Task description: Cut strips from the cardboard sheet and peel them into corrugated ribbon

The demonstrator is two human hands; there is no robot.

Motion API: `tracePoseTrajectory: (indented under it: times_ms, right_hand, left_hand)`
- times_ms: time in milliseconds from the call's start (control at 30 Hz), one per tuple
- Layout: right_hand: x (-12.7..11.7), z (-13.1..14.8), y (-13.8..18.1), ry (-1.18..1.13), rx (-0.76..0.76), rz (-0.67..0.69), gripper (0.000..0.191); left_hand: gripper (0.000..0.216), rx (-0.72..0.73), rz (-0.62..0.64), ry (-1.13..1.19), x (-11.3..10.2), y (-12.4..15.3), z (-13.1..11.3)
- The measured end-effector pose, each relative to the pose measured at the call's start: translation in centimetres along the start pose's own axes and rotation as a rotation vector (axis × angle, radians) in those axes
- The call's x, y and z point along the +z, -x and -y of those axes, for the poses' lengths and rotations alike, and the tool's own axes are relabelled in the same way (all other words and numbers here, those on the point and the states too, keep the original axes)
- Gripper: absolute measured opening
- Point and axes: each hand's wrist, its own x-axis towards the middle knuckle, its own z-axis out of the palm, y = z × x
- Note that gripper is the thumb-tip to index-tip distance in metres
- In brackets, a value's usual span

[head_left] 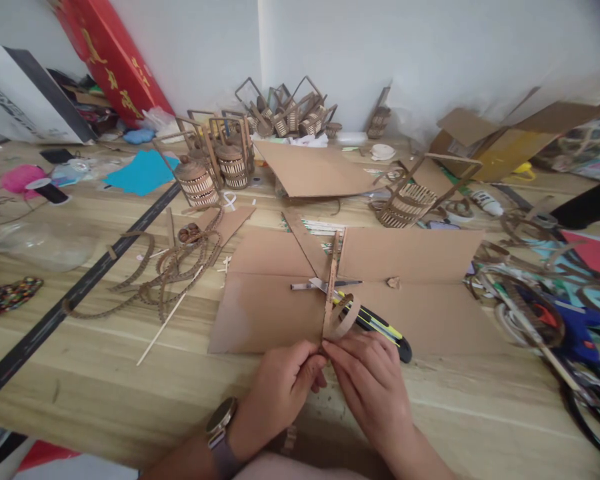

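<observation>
Near the table's front edge, my left hand point(289, 379) and my right hand point(373, 377) meet fingertip to fingertip. Both pinch the near end of a narrow brown cardboard strip point(332, 283), which stretches away from me. A curled part of strip point(349, 319) loops up beside my right fingers; whether it joins the straight one I cannot tell. Just beyond my right hand lies a black and yellow utility knife point(380, 327), blade out, on a folded cardboard sheet point(275, 310). A pen point(303, 285) rests near its blade. My fingertips partly hide what they grip.
Small lantern-like baskets with handles point(197, 183) stand at the back left, another basket point(407, 203) at the right. Coiled corrugated strips point(175, 273) and a thin stick point(167, 320) lie left. Clutter and an open box point(520, 140) fill the right side.
</observation>
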Motion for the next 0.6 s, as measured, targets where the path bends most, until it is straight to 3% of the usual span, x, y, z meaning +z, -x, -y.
tracePoseTrajectory:
  times_ms: [300, 467, 600]
  right_hand:
    - [-0.14, 0.16, 0.02, 0.085, -0.032, -0.001, 0.016]
    - [-0.66, -0.03, 0.45, 0.196, -0.102, 0.137, 0.020]
    - [-0.57, -0.16, 0.35, 0.191, -0.080, 0.110, 0.015]
  left_hand:
    - [0.045, -0.026, 0.010, 0.059, -0.09, -0.14, -0.23]
    - [0.049, -0.071, 0.066, 0.148, -0.28, -0.09, -0.65]
    - [0.051, -0.074, 0.109, 0.144, -0.54, -0.10, -0.92]
